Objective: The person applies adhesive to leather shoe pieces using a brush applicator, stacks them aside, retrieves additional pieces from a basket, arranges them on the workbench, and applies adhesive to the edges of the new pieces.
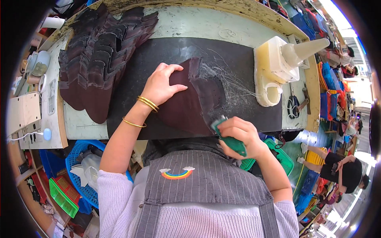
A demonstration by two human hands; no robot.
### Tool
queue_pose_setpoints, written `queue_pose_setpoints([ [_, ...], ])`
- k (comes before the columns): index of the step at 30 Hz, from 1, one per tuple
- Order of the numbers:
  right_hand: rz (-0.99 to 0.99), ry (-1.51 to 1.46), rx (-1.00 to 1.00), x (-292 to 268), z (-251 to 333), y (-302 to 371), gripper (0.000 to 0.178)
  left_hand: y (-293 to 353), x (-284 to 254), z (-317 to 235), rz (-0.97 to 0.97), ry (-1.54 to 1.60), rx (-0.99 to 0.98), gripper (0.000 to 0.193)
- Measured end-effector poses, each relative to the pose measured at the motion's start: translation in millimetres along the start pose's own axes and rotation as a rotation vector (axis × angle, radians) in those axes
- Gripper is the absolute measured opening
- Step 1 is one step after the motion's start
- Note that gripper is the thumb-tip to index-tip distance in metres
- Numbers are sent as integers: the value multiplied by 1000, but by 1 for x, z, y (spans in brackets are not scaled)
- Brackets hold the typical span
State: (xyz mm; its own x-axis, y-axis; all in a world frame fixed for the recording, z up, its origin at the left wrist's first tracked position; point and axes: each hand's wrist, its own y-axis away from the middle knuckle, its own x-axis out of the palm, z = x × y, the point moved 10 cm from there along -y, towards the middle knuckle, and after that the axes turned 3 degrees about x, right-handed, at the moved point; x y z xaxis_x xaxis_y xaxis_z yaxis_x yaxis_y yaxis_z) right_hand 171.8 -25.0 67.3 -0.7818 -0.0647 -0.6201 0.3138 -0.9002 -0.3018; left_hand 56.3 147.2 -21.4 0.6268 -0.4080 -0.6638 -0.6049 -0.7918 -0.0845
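Observation:
A dark maroon leather piece (178,105) lies on the black mat (158,49) in front of me. My left hand (163,85) rests on its left part, fingers and thumb spread, holding it down. The piece's right margin looks blackish and coated, with a curved cutout. My right hand (240,137) is closed around a green-handled brush (234,145). The brush's tip meets the near right edge of the leather; its bristles are hard to make out. At the far left, many similar leather pieces (93,67) lie stacked in overlapping rows.
A white glue bottle (274,59) with a cone nozzle and small cup (273,94) stands at the right. Pale glue strands (234,81) cross the mat. Scissors (293,106) lie farther right. A raised wooden rim (313,75) borders the bench. A blue basket (75,158) sits below left.

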Motion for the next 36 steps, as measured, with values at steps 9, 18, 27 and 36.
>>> queue_pose_setpoints([
  [9, -599, 355, 275, -100, -15, 58, 20, 26, -19, -1, -82, 91, -177, 40],
  [18, -356, 1019, 317, -88, -63, 83, 45, 149, -132, -15, -655, 507, -195, 24],
  [27, -373, 397, 273, -93, -13, -16, 47, 209, -172, 186, -972, 821, -503, 31],
  [36, -246, -179, 853, 52, -221, -252, 61, 203, -160, 190, -933, 831, -596, 53],
])
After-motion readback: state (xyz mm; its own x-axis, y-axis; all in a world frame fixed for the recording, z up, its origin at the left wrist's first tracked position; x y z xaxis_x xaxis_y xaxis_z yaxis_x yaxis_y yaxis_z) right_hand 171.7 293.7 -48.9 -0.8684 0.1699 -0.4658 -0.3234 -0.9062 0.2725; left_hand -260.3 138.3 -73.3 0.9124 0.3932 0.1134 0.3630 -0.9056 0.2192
